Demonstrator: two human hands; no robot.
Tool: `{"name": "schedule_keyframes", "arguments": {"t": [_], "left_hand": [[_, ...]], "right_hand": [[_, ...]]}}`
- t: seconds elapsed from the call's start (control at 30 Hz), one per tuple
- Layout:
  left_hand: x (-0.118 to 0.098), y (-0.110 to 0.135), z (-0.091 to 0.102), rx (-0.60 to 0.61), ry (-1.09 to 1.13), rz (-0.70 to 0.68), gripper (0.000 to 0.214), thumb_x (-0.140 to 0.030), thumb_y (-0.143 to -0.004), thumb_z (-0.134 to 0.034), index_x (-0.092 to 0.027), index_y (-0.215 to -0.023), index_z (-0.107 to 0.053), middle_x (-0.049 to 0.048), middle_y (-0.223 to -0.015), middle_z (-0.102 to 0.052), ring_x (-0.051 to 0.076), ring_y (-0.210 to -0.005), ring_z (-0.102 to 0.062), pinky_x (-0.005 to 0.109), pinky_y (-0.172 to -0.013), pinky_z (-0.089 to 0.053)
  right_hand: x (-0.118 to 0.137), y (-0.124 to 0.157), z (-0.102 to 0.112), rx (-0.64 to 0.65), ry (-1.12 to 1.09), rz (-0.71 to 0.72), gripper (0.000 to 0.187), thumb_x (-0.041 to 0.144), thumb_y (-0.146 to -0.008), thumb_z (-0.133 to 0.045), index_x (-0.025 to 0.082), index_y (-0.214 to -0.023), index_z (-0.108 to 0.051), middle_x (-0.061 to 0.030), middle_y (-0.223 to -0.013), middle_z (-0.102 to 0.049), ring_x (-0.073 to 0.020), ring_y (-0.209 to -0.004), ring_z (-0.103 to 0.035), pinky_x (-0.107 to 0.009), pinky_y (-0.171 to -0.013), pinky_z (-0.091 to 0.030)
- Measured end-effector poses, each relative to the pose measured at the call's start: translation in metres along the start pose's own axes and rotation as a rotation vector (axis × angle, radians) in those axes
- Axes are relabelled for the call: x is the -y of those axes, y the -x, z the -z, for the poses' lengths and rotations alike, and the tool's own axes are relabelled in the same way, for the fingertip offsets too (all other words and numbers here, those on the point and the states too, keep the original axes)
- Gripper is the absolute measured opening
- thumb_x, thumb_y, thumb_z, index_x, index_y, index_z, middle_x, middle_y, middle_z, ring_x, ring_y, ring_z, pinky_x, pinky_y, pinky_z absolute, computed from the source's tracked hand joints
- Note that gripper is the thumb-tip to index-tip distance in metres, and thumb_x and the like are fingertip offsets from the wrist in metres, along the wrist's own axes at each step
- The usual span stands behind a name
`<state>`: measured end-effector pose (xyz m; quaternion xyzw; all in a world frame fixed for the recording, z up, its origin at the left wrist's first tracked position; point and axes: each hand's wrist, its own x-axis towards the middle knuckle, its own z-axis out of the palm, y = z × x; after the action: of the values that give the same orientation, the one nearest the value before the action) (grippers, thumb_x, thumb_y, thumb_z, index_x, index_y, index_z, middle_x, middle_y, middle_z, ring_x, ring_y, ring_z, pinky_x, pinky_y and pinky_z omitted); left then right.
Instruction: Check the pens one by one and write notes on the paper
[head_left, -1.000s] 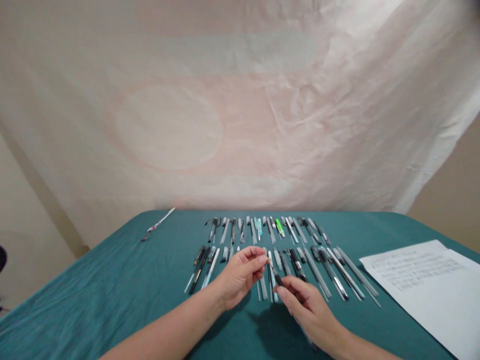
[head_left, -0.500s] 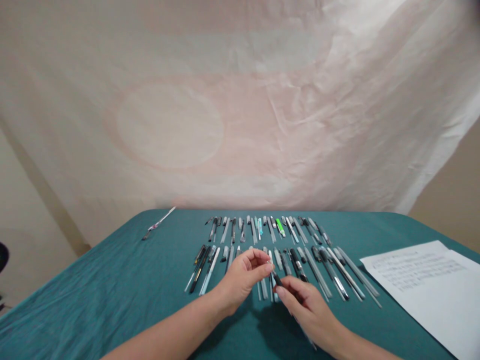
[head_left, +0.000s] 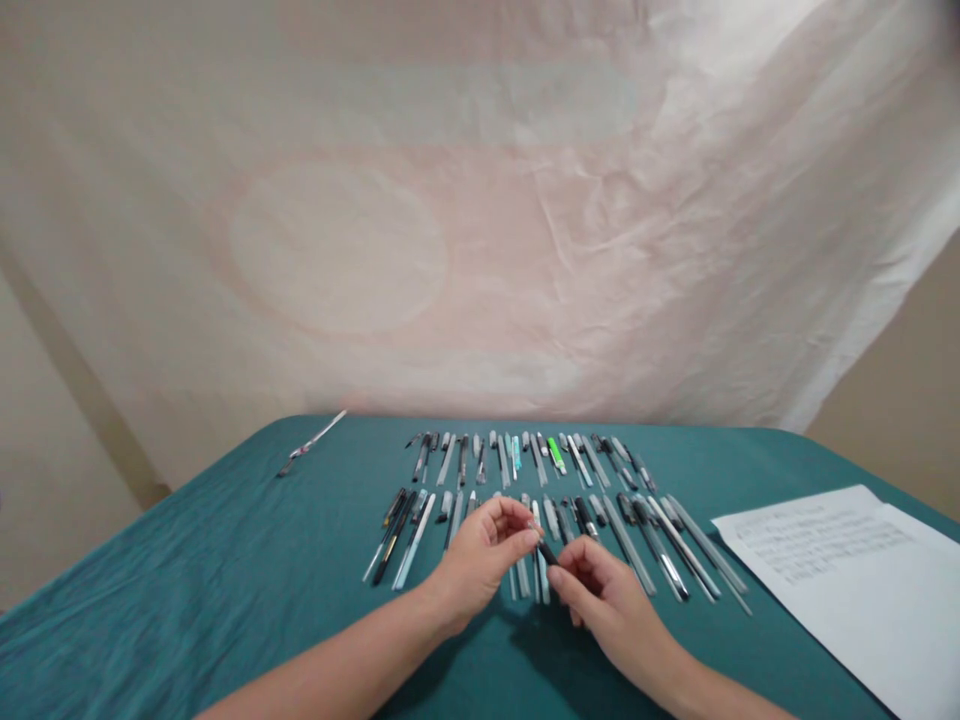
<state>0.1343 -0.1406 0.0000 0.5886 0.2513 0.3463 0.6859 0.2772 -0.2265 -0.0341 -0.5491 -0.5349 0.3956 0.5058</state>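
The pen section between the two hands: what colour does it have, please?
The pen section is mostly black, best seen in the head view.

Before you stretches the table (head_left: 247, 570), with a hanging sheet (head_left: 525, 250) behind its far edge; on it, two rows of pens and pen parts run from left to right, the far row (head_left: 556, 457) behind the near row (head_left: 628, 545); your left hand (head_left: 487, 555) and right hand (head_left: 604, 595) are at the near row's middle, the left one hiding some of it from you; a pen (head_left: 548, 553) slants between them, its far end at your left fingertips; well left of the far row, near the table's far left corner, lies a slender item (head_left: 311, 445); right of the near row lie papers (head_left: 847, 590).
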Motion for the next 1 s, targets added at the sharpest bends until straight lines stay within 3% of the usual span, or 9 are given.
{"name": "schedule_keyframes", "arguments": {"t": [0.1, 0.23, 0.4, 0.67, 0.77, 0.87, 1.0], "left_hand": [[0.0007, 0.0005, -0.0005, -0.008, -0.002, -0.019, 0.02, -0.026, -0.069, -0.067, -0.017, -0.082, -0.054, 0.0028, -0.081, -0.059, 0.014, -0.078, -0.054, 0.026, -0.076, -0.039], [0.003, 0.0005, -0.0011, -0.026, 0.011, -0.029, 0.023, -0.024, -0.07, -0.067, -0.017, -0.085, -0.052, 0.0027, -0.082, -0.059, 0.014, -0.078, -0.054, 0.027, -0.077, -0.039], [0.0055, 0.0006, -0.0006, -0.051, 0.014, -0.019, 0.025, -0.024, -0.07, -0.067, -0.017, -0.087, -0.05, 0.0033, -0.083, -0.059, 0.015, -0.08, -0.055, 0.028, -0.078, -0.04], [0.004, -0.0023, -0.0003, -0.034, -0.036, -0.006, 0.024, -0.025, -0.073, -0.064, -0.017, -0.088, -0.048, 0.0022, -0.084, -0.059, 0.014, -0.081, -0.055, 0.027, -0.079, -0.04], [0.0055, -0.0037, -0.0007, -0.055, -0.057, -0.007, 0.024, -0.025, -0.073, -0.063, -0.018, -0.091, -0.048, 0.0012, -0.085, -0.059, 0.013, -0.082, -0.055, 0.026, -0.08, -0.039], [0.0076, -0.0044, -0.0008, -0.073, -0.083, 0.013, 0.025, -0.026, -0.074, -0.063, -0.018, -0.092, -0.048, 0.0011, -0.086, -0.06, 0.013, -0.085, -0.055, 0.025, -0.081, -0.038], [0.0074, -0.0051, -0.0009, -0.065, -0.099, 0.035, 0.025, -0.027, -0.075, -0.062, -0.018, -0.093, -0.048, 0.0017, -0.088, -0.061, 0.013, -0.086, -0.055, 0.025, -0.082, -0.039]], "right_hand": [[0.0007, 0.0009, -0.0008, 0.033, -0.014, -0.004, 0.032, 0.047, -0.084, -0.043, 0.017, -0.075, -0.048, 0.0034, -0.06, -0.049, -0.008, -0.047, -0.045, -0.019, -0.045, -0.035], [0.0013, 0.0013, -0.0022, 0.028, -0.024, -0.024, 0.036, 0.048, -0.086, -0.036, 0.016, -0.075, -0.049, 0.0037, -0.058, -0.048, -0.0061, -0.042, -0.038, -0.019, -0.04, -0.028], [0.0013, 0.0009, -0.004, -0.028, -0.033, 0.009, 0.028, 0.042, -0.077, -0.056, 0.017, -0.086, -0.049, 0.0046, -0.065, -0.047, -0.007, -0.052, -0.043, -0.018, -0.048, -0.035], [-0.0006, -0.0012, -0.0016, 0.112, -0.085, 0.006, 0.032, 0.042, -0.088, -0.035, 0.014, -0.087, -0.051, 0.0005, -0.066, -0.057, -0.0028, -0.037, -0.041, -0.015, -0.035, -0.028], [-0.0027, -0.0027, -0.001, 0.076, -0.139, -0.011, 0.027, 0.04, -0.084, -0.046, 0.017, -0.097, -0.046, 0.0033, -0.069, -0.055, -0.0023, -0.037, -0.041, -0.014, -0.034, -0.031], [-0.0048, -0.0037, -0.0009, 0.015, -0.18, -0.034, 0.029, 0.039, -0.077, -0.058, 0.019, -0.09, -0.041, 0.007, -0.066, -0.05, -0.0019, -0.035, -0.04, -0.013, -0.032, -0.031], [-0.0049, -0.0034, -0.0001, 0.072, -0.166, -0.028, 0.027, 0.044, -0.085, -0.042, 0.017, -0.083, -0.043, 0.0043, -0.064, -0.054, -0.0018, -0.033, -0.041, -0.013, -0.031, -0.026]]}}
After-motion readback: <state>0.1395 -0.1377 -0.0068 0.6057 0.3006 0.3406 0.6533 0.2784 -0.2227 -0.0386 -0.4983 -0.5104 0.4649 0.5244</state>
